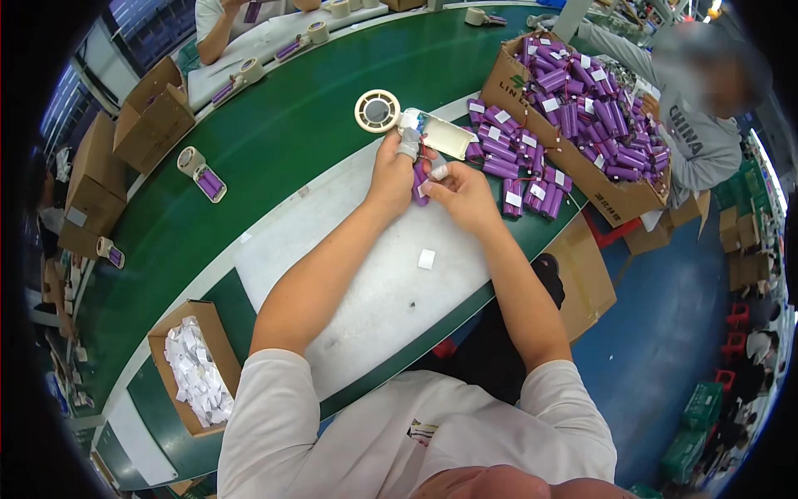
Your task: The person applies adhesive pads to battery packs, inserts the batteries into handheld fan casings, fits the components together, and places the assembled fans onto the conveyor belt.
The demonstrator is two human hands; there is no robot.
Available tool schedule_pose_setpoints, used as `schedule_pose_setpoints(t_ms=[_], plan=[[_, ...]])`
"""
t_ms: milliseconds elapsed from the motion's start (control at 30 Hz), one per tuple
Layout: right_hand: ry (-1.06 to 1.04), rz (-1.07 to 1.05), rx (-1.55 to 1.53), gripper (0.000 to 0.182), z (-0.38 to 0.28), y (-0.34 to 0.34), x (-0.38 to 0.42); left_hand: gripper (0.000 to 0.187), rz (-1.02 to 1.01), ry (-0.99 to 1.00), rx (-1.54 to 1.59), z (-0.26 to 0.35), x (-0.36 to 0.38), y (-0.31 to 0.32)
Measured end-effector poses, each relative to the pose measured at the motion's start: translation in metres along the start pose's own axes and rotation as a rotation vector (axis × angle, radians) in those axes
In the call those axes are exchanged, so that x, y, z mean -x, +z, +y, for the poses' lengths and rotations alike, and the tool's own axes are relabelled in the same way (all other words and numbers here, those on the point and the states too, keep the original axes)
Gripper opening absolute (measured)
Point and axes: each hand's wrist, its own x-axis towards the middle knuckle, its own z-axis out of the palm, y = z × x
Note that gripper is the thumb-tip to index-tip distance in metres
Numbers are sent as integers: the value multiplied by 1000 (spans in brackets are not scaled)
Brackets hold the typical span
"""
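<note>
My left hand [392, 170] and my right hand [459, 193] meet over the white work mat [366, 274], both gripping a purple battery cell [419, 185] with thin wires. My left fingers, one wrapped in white tape, also touch the white handheld fan body [445, 135]. Its round fan head [377, 111] lies on the green belt. Several purple cells with white labels [511, 158] lie just right of my hands.
A cardboard box full of purple cells [582, 108] stands at the right, a person in grey behind it. A box of white paper scraps [195, 370] sits at my left. Fans with batteries [202, 173] ride the green conveyor [274, 141]. A white sticker [426, 259] lies on the mat.
</note>
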Motion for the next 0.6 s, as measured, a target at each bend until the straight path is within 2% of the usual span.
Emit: schedule_pose_setpoints(t_ms=[600], plan=[[13,-36,-91,21,-2,-2,0,20,-25,25,76,2,1,2]])
